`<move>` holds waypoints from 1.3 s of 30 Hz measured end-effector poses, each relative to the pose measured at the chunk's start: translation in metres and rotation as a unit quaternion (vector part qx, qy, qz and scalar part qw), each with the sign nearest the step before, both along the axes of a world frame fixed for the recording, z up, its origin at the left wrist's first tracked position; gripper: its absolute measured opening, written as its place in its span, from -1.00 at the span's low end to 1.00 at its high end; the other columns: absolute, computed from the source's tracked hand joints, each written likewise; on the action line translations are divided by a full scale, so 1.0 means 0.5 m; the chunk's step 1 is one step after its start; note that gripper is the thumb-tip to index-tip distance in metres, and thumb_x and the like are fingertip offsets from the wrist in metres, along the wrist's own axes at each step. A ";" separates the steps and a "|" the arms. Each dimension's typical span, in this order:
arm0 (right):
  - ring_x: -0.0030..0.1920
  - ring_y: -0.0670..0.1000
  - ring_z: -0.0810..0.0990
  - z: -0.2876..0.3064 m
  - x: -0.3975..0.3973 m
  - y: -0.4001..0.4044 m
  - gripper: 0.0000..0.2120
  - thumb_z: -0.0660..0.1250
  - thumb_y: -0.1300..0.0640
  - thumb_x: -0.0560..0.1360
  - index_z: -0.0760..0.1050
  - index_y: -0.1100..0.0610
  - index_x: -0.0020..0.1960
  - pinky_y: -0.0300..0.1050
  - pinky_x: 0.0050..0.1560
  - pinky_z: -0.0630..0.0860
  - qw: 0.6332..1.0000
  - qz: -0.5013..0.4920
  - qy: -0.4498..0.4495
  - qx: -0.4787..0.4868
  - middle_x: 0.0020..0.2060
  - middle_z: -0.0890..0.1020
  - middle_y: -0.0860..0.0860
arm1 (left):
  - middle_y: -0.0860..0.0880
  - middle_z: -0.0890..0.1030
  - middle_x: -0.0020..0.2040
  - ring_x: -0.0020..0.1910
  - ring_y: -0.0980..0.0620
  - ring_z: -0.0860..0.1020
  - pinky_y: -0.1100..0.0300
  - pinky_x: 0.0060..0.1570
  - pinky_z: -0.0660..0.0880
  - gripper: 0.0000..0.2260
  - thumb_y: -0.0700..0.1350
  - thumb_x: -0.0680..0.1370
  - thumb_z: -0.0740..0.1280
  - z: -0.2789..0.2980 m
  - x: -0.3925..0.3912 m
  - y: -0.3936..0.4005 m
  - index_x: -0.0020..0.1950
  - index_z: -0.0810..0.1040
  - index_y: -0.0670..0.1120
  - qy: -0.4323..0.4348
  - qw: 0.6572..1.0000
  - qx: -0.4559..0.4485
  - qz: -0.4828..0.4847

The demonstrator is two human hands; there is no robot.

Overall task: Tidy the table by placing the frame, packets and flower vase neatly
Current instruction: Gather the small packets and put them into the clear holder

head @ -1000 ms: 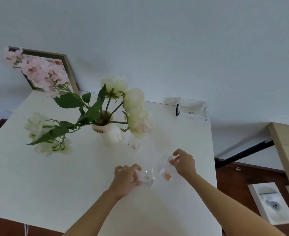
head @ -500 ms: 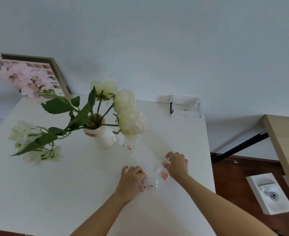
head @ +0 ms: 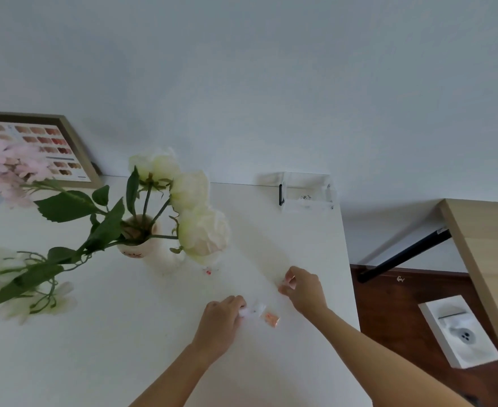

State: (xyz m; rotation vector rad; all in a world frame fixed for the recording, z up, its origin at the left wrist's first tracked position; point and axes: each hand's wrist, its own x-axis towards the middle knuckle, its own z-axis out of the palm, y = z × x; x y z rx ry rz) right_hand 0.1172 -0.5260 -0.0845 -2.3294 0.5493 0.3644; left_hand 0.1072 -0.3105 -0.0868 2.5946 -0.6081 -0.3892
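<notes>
On the white table (head: 95, 348), my left hand (head: 220, 324) pinches the edge of a small clear packet (head: 255, 309) lying flat. Beside it lies a clear packet with orange bits (head: 270, 318), untouched. My right hand (head: 305, 290) has its fingertips closed on another small clear packet (head: 286, 284), mostly hidden by the fingers. One more packet with red specks (head: 208, 271) lies under the white blooms. The white flower vase (head: 137, 239) with white and pink flowers stands left of centre. A wooden frame (head: 65, 148) with colour swatches leans on the wall at back left.
A clear plastic holder (head: 306, 192) with a black clip sits at the table's back right corner. Right of the table's edge are a wooden desk (head: 488, 259) with a black leg and a white box (head: 459, 330) on the dark floor.
The view has shifted so the scene sits further left. My right hand has pulled away to the right from the orange packet, which now lies free; my left hand stays on its packet.
</notes>
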 end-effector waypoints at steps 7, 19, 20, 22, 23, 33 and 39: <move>-0.31 0.02 0.55 0.072 0.105 -0.142 -0.88 0.35 0.10 0.50 0.49 0.10 -0.19 -0.17 -0.40 0.39 0.990 -0.088 -0.106 0.014 -0.34 0.59 -0.05 | -0.14 0.45 0.08 -0.03 -0.09 0.50 0.24 -0.13 0.41 -0.75 -0.35 0.52 0.13 0.071 0.165 -0.171 0.16 0.42 -0.18 -0.051 0.991 -0.111 0.048; -0.10 0.21 0.61 0.116 0.291 -0.277 -0.82 0.20 0.23 0.56 0.57 0.20 0.01 0.14 0.01 0.53 0.971 -0.141 -0.194 -0.024 -0.13 0.69 0.14 | -0.12 0.64 -0.01 0.03 -0.16 0.53 -0.07 0.08 0.47 -0.72 -0.35 0.51 0.18 0.130 0.426 -0.406 0.20 0.41 -0.14 -0.081 0.974 -0.166 0.130; -0.09 0.20 0.60 0.115 0.301 -0.279 -0.83 0.20 0.23 0.56 0.58 0.18 0.00 0.16 0.05 0.52 0.970 -0.147 -0.195 -0.023 -0.13 0.69 0.12 | -0.10 0.65 -0.01 0.04 -0.15 0.53 -0.05 0.11 0.44 -0.69 -0.35 0.50 0.19 0.123 0.436 -0.416 0.21 0.40 -0.12 -0.080 0.976 -0.152 0.134; -0.05 0.19 0.59 0.111 0.320 -0.280 -0.84 0.22 0.22 0.55 0.59 0.15 -0.02 0.15 0.10 0.48 0.968 -0.152 -0.197 -0.025 -0.14 0.69 0.09 | -0.07 0.67 -0.03 0.05 -0.12 0.52 0.00 0.14 0.35 -0.65 -0.36 0.49 0.20 0.106 0.448 -0.434 0.23 0.38 -0.09 -0.071 0.978 -0.132 0.142; -0.03 0.18 0.58 0.109 0.328 -0.278 -0.84 0.23 0.21 0.54 0.60 0.15 -0.03 0.14 0.11 0.47 0.968 -0.152 -0.199 -0.024 -0.15 0.69 0.08 | -0.06 0.66 -0.04 0.06 -0.12 0.52 0.03 0.14 0.31 -0.63 -0.36 0.48 0.20 0.098 0.451 -0.440 0.25 0.37 -0.08 -0.066 0.979 -0.128 0.145; 0.28 0.14 0.37 0.085 0.317 -0.247 -0.74 0.27 0.14 0.56 0.51 0.06 0.23 0.03 0.24 0.24 0.970 -0.139 -0.192 -0.057 0.22 0.55 0.08 | -0.07 0.43 0.33 0.33 -0.10 0.35 -0.02 0.26 0.34 -0.54 -0.22 0.51 0.30 0.061 0.367 -0.390 0.39 0.29 -0.10 -0.100 0.966 -0.147 0.187; 0.19 0.10 0.45 0.046 0.170 -0.160 -0.81 0.27 0.18 0.55 0.54 0.08 0.14 -0.07 0.18 0.25 0.976 -0.071 -0.202 -0.033 0.14 0.57 0.05 | -0.08 0.45 0.30 0.32 -0.06 0.37 -0.01 0.27 0.38 -0.63 -0.19 0.54 0.25 0.011 0.193 -0.255 0.35 0.36 -0.11 -0.112 0.967 -0.138 0.183</move>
